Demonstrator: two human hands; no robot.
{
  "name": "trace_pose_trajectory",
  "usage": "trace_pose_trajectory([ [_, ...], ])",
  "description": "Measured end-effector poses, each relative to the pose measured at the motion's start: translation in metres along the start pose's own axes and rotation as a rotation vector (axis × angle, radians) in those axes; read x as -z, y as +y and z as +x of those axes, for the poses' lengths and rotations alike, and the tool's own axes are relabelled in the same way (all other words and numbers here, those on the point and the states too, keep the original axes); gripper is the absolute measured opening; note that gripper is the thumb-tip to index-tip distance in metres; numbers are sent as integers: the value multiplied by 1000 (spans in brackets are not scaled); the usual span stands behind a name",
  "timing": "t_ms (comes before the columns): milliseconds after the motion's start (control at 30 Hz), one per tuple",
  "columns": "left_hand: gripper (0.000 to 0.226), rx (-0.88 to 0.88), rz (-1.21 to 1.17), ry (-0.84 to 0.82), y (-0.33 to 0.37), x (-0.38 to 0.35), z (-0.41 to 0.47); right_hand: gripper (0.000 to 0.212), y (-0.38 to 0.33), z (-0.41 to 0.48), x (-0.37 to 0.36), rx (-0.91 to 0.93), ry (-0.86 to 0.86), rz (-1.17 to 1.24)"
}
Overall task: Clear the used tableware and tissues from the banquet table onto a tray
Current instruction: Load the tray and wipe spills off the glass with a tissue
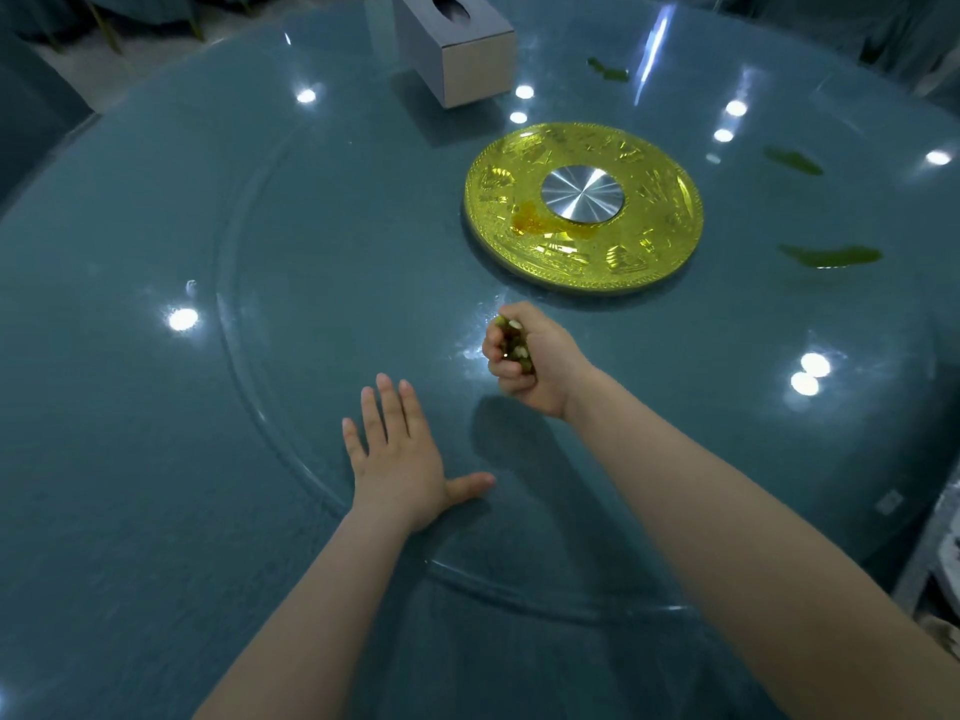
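My right hand (pixel 524 356) is curled into a fist round a small clump of green and white food scraps (pixel 514 345), held just above the glass turntable (pixel 291 283). My left hand (pixel 400 454) lies flat on the glass with fingers spread, to the left of and nearer than the right hand. Green vegetable scraps (pixel 831 256) lie on the glass at the right, with more scraps (pixel 795 161) farther back and a third green scrap (pixel 608 70) at the far side.
A gold embossed disc (pixel 649 241) with a silver hub and an orange sauce smear sits at the turntable's centre. A grey tissue box (pixel 457 49) stands at the far side. Chairs surround the teal table (pixel 104 459). A white object shows at the right edge.
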State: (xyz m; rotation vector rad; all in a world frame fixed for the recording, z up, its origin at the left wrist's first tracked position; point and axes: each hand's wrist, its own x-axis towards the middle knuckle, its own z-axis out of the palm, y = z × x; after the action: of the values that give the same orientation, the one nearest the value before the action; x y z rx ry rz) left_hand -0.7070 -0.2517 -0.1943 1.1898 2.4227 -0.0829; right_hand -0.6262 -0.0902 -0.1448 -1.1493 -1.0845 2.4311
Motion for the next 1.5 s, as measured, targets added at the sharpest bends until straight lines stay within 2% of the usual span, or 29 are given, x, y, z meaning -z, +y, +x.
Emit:
trace_pose_trajectory([
  [100,145,-3,-6,9,-2,0,1,29,0,-3,-2,-19,-45,95],
  [200,145,-10,-6,25,-3,0,3,25,1,-3,-4,15,-42,92],
  [367,145,-15,-8,28,-6,-1,5,23,0,-3,-4,36,-105,191],
  [500,145,-20,-6,36,-6,-1,6,25,-4,-2,1,59,-44,170],
  [567,146,-20,-12,40,-6,-1,6,40,-5,1,3,83,57,45],
  [633,147,-20,-14,38,-6,-1,6,48,-7,4,4,147,184,-221],
  [700,147,-20,-11,35,-6,-1,6,52,-9,8,4,238,252,-674],
  [767,146,-19,-9,32,-6,-1,6,61,-9,14,3,289,278,-1262],
  [833,146,-19,-11,25,-6,0,6,65,-8,19,1,256,301,-1595],
  [900,146,-19,-12,24,-6,0,6,64,-8,26,0,222,332,-1664],
  [1033,146,-25,-17,27,-7,0,5,58,-12,33,-5,167,401,-1636],
  [1267,145,-16,-2,31,-6,2,3,56,-19,35,-7,124,350,-1620],
  [1400,143,-8,6,20,-4,2,2,63,-19,32,-2,93,307,-1646],
  [1500,143,-7,-3,20,-3,0,1,59,-14,30,-1,115,352,-1674],
])
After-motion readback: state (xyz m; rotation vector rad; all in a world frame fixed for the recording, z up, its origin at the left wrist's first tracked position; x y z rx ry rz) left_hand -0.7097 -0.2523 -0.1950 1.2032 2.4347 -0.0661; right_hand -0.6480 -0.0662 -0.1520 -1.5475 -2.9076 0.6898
